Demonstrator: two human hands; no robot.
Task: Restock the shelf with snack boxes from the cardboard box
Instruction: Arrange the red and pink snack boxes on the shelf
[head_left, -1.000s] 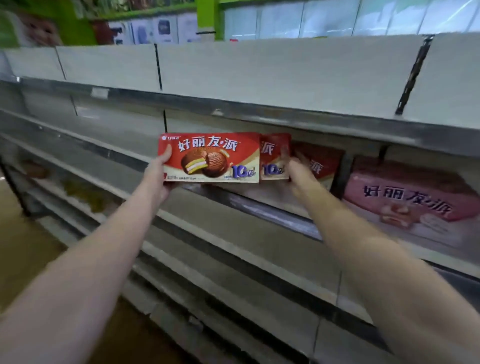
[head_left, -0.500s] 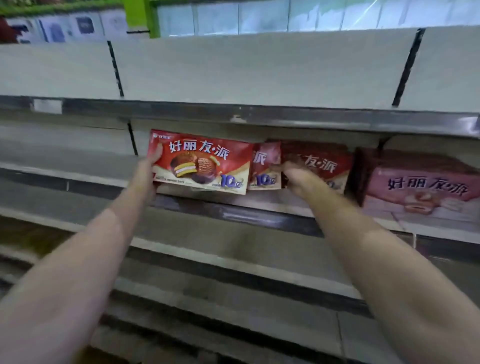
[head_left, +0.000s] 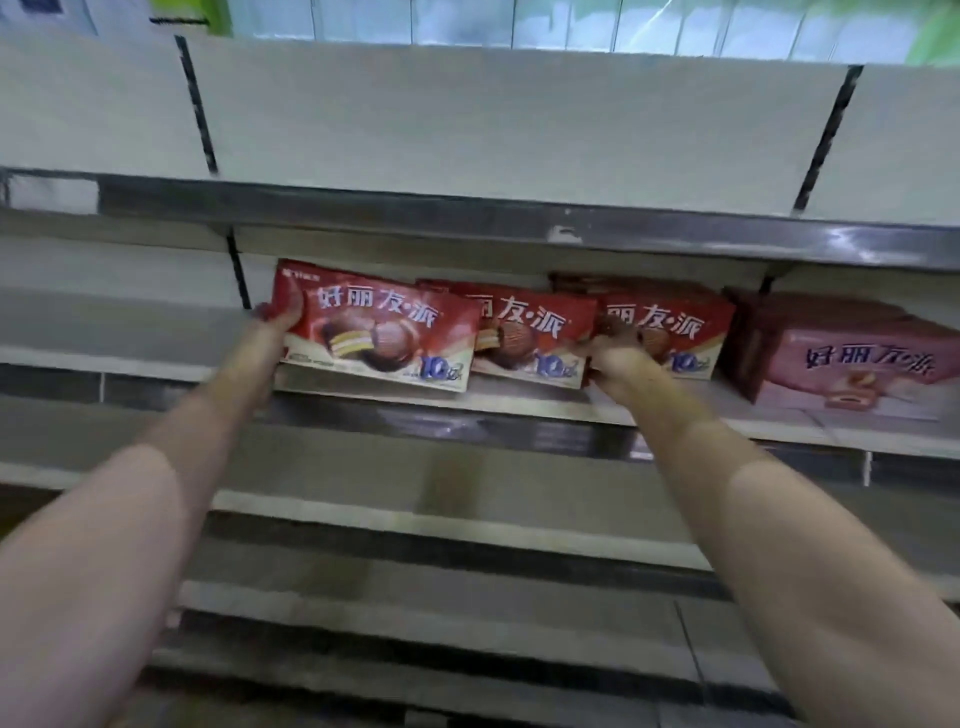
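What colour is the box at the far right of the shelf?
Pink box, with dark lettering; clearest in the head view.

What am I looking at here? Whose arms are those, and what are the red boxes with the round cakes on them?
This picture comes from a camera worn on a person's head, so you see what they see: their own two arms reaching forward. They are filling a shop shelf with snack boxes. The left hand grips the left end of a red box, which is tilted. The right hand is at the seam between a second red box and a third red box; its fingers are hidden, so I cannot tell what it holds. The boxes show pictures of chocolate pies. Further right sits a pink box of a different flavour.
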